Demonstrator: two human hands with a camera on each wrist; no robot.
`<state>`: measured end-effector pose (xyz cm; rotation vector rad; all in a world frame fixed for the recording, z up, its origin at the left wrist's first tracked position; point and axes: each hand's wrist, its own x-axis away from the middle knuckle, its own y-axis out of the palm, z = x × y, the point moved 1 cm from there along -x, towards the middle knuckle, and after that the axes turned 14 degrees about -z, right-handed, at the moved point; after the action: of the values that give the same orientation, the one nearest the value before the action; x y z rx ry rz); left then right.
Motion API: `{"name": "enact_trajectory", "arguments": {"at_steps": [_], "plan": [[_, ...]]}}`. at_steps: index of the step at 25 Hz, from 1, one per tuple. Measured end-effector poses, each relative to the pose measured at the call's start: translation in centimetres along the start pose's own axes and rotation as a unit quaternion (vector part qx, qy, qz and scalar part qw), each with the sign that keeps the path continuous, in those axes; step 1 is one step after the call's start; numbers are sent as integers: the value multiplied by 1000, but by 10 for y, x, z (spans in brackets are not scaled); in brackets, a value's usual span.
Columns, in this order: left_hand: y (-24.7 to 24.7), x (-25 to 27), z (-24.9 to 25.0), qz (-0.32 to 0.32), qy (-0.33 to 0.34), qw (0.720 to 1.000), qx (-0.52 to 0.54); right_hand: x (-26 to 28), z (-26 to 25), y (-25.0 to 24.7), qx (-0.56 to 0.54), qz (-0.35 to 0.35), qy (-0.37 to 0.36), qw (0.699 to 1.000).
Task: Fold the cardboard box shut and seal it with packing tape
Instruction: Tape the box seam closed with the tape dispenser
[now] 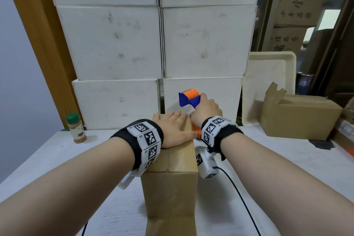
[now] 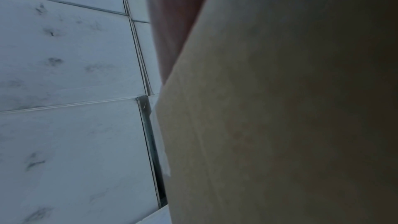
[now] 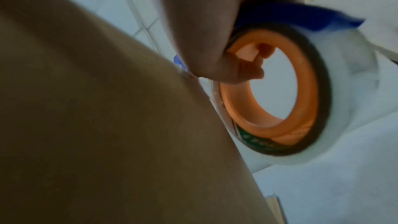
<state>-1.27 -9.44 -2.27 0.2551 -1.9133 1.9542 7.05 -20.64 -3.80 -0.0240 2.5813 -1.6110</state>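
Note:
A brown cardboard box (image 1: 172, 188) stands on the white table in the head view, its top flaps folded down. My left hand (image 1: 173, 129) lies flat on the top with straight fingers, pressing the flaps. My right hand (image 1: 206, 110) grips a blue and orange tape dispenser (image 1: 189, 97) at the box's far right corner. In the right wrist view the tape roll (image 3: 280, 94) with its orange core sits beside the box wall (image 3: 96, 125), fingers (image 3: 241, 69) curled into it. The left wrist view shows only the box side (image 2: 280, 108).
Stacked white boxes (image 1: 153, 44) form a wall just behind. A spice jar with a green cap (image 1: 75, 128) stands at the left. A cream tray (image 1: 268, 86) leans at the right, beside another brown carton (image 1: 298, 117). Cables (image 1: 241, 197) trail over the table.

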Motion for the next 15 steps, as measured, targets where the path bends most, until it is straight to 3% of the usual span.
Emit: {"name": "enact_trajectory", "arguments": {"at_steps": [15], "plan": [[0,-2,0,11,4,1000,-7,0,8,24,1,-14,-23,1000]]}}
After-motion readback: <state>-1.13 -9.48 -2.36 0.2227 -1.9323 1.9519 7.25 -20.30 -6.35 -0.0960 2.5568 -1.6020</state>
